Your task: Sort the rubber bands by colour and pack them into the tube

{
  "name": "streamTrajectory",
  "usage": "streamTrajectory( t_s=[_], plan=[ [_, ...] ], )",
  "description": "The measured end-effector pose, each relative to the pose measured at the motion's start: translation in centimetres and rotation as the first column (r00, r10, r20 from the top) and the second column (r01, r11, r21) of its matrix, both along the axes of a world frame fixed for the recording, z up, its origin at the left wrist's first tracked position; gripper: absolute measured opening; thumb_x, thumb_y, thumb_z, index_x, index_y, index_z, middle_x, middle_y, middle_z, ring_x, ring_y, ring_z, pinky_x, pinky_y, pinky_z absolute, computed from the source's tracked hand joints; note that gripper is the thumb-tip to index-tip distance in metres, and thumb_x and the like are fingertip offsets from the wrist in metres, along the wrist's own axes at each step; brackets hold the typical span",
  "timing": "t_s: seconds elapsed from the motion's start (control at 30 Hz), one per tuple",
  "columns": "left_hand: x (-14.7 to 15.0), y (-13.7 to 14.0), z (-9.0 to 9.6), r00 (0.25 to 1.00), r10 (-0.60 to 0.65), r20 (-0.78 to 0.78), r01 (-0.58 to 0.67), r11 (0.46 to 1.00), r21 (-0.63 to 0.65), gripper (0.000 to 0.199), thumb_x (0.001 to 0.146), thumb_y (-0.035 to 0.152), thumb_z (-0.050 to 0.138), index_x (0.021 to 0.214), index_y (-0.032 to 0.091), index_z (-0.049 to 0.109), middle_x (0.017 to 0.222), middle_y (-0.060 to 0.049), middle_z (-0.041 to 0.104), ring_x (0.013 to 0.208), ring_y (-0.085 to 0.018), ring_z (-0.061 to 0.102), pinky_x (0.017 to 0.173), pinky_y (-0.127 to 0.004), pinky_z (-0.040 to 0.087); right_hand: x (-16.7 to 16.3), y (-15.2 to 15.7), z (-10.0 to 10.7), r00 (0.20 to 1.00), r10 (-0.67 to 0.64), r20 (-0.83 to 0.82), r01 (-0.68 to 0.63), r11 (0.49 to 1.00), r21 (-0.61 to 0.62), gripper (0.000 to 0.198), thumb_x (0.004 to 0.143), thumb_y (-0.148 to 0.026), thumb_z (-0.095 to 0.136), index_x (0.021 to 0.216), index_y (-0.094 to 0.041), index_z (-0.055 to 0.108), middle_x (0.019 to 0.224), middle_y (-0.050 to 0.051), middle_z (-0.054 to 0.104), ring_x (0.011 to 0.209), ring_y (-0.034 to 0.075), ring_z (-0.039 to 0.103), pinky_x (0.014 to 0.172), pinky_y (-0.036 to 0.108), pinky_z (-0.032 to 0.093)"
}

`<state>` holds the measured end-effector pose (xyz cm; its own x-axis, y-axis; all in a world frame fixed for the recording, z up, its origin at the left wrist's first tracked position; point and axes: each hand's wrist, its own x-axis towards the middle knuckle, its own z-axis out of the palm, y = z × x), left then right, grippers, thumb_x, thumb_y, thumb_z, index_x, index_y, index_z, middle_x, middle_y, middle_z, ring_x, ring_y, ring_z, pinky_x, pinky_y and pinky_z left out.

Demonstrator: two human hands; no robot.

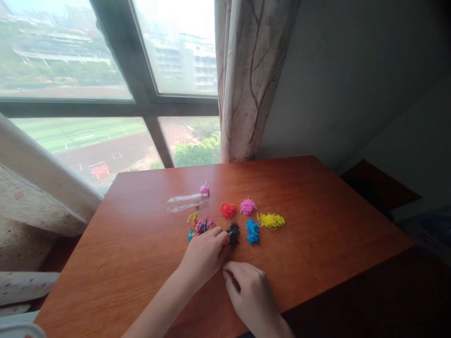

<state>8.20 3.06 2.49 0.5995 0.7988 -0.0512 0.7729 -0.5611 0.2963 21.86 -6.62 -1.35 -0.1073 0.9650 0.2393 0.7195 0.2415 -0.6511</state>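
Just beside left fingers (222, 235): black bands (233, 234)

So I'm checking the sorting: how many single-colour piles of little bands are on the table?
5. Red pile, pink pile and yellow pile behind; black pile by the left hand, blue pile beside it. The mixed heap isn't counted.

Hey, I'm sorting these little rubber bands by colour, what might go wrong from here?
Your left hand sits between the mixed pile and the black pile; a sweep could blend them. The blue pile lies close beside the black one. The clear bottle lies on its side and might roll.
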Motion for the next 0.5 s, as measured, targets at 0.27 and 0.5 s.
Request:
streamTrajectory(
  t_s=[0.27, 0.5],
  plan=[
    [-1.5, -0.4, -0.1, 0.998, 0.05, 0.044, -0.052, 0.998, 0.04, 0.015, 0.093, 0.022, 0.045, 0.091, 0.024, 0.061, 0.096, -0.003, 0.067, 0.083, -0.019, 0.067, 0.063, -0.025, 0.045, -0.2, 0.1, 0.7, 0.999, -0.012, 0.043, 0.014, 0.999, -0.047, 0.022, 0.09, -0.011, 0.046, 0.087, -0.024, 0.064, 0.078, -0.001, 0.069, 0.074, 0.015, 0.064, 0.067, 0.024, 0.037],
    [-6.5, -0.7, -0.1, 0.952, 0.238, 0.195, -0.247, 0.969, 0.023, 0.019, 0.095, 0.033, 0.045, 0.091, 0.025, 0.062, 0.089, -0.001, 0.067, 0.077, -0.016, 0.065, 0.063, -0.024, 0.044, -0.9, 1.3, 1.2, 0.989, -0.035, 0.145, 0.046, 0.996, -0.075, 0.017, 0.092, -0.014, 0.05, 0.091, -0.024, 0.064, 0.079, -0.001, 0.07, 0.075, 0.016, 0.065, 0.066, 0.024, 0.038]
  ],
)
